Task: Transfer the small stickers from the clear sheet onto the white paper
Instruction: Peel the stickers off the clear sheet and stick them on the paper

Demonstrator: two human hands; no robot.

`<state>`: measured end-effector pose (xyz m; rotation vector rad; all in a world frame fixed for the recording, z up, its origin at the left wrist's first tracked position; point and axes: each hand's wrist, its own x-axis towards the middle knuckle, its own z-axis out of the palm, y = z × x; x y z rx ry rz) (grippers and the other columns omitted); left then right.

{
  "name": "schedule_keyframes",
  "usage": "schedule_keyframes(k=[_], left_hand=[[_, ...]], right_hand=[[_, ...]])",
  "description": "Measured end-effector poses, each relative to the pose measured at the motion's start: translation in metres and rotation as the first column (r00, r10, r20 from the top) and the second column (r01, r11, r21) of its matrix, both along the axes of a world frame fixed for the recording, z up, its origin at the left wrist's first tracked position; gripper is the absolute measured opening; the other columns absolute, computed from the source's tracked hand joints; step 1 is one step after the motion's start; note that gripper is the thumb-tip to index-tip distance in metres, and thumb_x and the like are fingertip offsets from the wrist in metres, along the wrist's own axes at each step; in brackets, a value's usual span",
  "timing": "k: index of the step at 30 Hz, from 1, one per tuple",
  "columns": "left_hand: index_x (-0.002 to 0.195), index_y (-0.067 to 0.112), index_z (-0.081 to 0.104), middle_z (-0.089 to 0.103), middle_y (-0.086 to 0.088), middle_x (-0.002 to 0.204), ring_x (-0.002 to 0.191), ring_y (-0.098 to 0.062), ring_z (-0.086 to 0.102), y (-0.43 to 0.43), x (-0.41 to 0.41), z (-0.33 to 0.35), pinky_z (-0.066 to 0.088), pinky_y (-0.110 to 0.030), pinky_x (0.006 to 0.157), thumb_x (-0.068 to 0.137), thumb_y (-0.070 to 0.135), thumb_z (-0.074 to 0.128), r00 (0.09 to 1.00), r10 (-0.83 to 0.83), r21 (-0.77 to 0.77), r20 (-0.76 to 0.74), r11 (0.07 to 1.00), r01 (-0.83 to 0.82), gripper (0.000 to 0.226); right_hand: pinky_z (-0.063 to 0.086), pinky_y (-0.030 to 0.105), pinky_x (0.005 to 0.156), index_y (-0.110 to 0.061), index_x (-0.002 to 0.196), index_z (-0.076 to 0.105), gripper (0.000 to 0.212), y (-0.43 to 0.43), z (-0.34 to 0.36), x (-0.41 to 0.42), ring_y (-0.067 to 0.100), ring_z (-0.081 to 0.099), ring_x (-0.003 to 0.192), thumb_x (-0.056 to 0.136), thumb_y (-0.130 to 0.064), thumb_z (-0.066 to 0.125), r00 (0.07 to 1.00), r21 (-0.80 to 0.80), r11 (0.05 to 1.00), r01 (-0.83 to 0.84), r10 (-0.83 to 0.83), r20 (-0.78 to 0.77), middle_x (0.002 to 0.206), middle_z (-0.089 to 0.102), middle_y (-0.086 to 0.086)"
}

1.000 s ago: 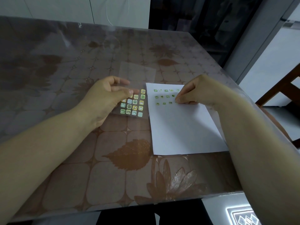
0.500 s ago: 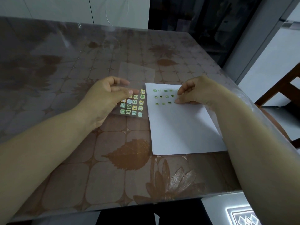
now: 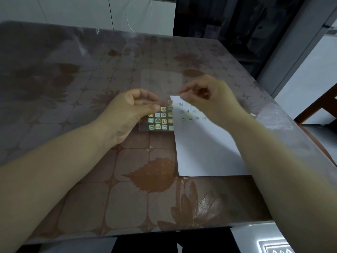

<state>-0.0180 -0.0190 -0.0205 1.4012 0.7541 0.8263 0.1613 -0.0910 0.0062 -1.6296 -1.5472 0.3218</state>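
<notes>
The clear sheet [image 3: 160, 99] lies lengthwise away from the person beside the white paper [image 3: 206, 148] on the worktop [image 3: 73, 88], pinned by the left hand [image 3: 127, 114], whose fingers hide its edge. The right hand [image 3: 209, 99] hovers above, fingers pinched together; blur hides any sticker between them.

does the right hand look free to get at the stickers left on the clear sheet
Probably yes: the right hand hovers beside the stickers on the clear sheet; the left hand covers only their left edge.

Right hand [image 3: 209, 99] is motion-blurred, hiding part of the stickers on white paper [image 3: 204, 147].
</notes>
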Motion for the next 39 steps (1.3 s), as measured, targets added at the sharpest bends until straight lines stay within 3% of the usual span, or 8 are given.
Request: schedule_keyframes(k=[4,8,11,15,27,32,35,39], left_hand=[[0.076,0.012,0.057,0.067,0.0,0.07,0.064,-0.009,0.065,0.0,0.002,0.003,0.056,-0.024,0.065,0.08,-0.008,0.058,0.996,-0.027,-0.104,0.086,0.994,0.036,0.021],[0.082,0.012,0.054,0.064,-0.004,0.08,0.065,-0.007,0.063,-0.003,0.002,0.005,0.054,-0.019,0.059,0.084,-0.008,0.052,0.99,-0.064,-0.16,0.128,0.984,0.085,0.02],[0.089,0.012,0.054,0.066,-0.002,0.08,0.067,-0.006,0.064,-0.005,0.003,0.006,0.055,-0.019,0.062,0.085,-0.007,0.051,0.987,-0.078,-0.169,0.142,0.98,0.102,0.02],[0.097,0.012,0.056,0.071,0.004,0.079,0.072,-0.006,0.067,-0.005,0.003,0.005,0.055,-0.021,0.067,0.084,-0.003,0.055,0.987,-0.077,-0.127,0.14,0.987,0.095,0.02],[0.094,0.015,0.058,0.07,0.003,0.077,0.069,-0.007,0.066,-0.006,0.005,0.002,0.055,-0.024,0.066,0.085,0.002,0.057,0.997,-0.043,-0.062,0.064,0.997,0.047,0.016],[0.094,0.011,0.056,0.074,0.0,0.078,0.069,-0.009,0.068,-0.003,0.003,0.002,0.057,-0.025,0.065,0.087,0.0,0.054,0.997,0.004,-0.081,0.077,0.997,0.002,0.013],[0.093,0.01,0.056,0.074,0.0,0.078,0.071,-0.01,0.068,-0.002,0.002,0.002,0.057,-0.024,0.065,0.087,-0.001,0.053,0.997,0.016,-0.078,0.081,0.997,-0.009,0.012],[0.093,0.01,0.055,0.074,0.0,0.077,0.07,-0.009,0.068,-0.001,0.002,0.002,0.057,-0.022,0.063,0.087,0.0,0.053,0.997,0.011,-0.07,0.07,0.998,-0.006,0.012]], right_hand=[[0.043,0.006,0.066,-0.031,0.094,0.067,0.015,0.006,-0.012,-0.017,0.0,0.057,0.079,0.082,-0.022,0.069,0.999,0.018,0.998,-0.052,0.052,-0.004,0.1,0.054,-0.008],[0.037,0.009,0.048,-0.03,0.085,0.068,0.015,0.004,-0.013,-0.02,-0.003,0.052,0.054,0.081,-0.016,0.069,0.959,-0.043,0.997,-0.065,0.051,-0.277,0.06,0.062,-0.025],[0.036,0.009,0.048,-0.03,0.081,0.068,0.017,0.004,-0.014,-0.021,-0.002,0.051,0.052,0.078,-0.014,0.072,0.943,-0.013,0.998,-0.067,0.059,-0.327,0.066,0.064,-0.019],[0.039,0.007,0.05,-0.034,0.08,0.067,0.021,0.006,-0.014,-0.022,-0.004,0.048,0.055,0.074,-0.016,0.075,0.972,0.055,0.998,-0.02,0.033,-0.233,0.091,0.05,-0.011],[0.043,0.017,0.063,-0.034,0.072,0.067,0.012,0.002,-0.004,-0.015,0.005,0.048,0.061,0.077,-0.025,0.074,0.999,0.023,1.0,-0.012,0.011,0.03,0.077,0.053,-0.013],[0.041,0.009,0.056,-0.027,0.073,0.071,0.011,-0.018,0.027,0.035,-0.003,0.052,0.053,0.079,-0.035,0.067,0.99,-0.282,0.954,0.101,-0.125,-0.07,0.051,0.056,-0.015],[0.054,0.026,0.078,-0.024,0.077,0.074,0.013,-0.024,0.025,0.061,0.012,0.058,0.066,0.072,-0.036,0.073,0.983,-0.495,0.854,0.161,-0.185,-0.001,0.066,0.061,-0.002],[0.053,0.038,0.08,-0.02,0.072,0.074,0.011,-0.022,0.014,0.061,0.018,0.056,0.07,0.067,-0.029,0.078,0.969,-0.585,0.788,0.193,-0.247,-0.014,0.078,0.065,0.009]])
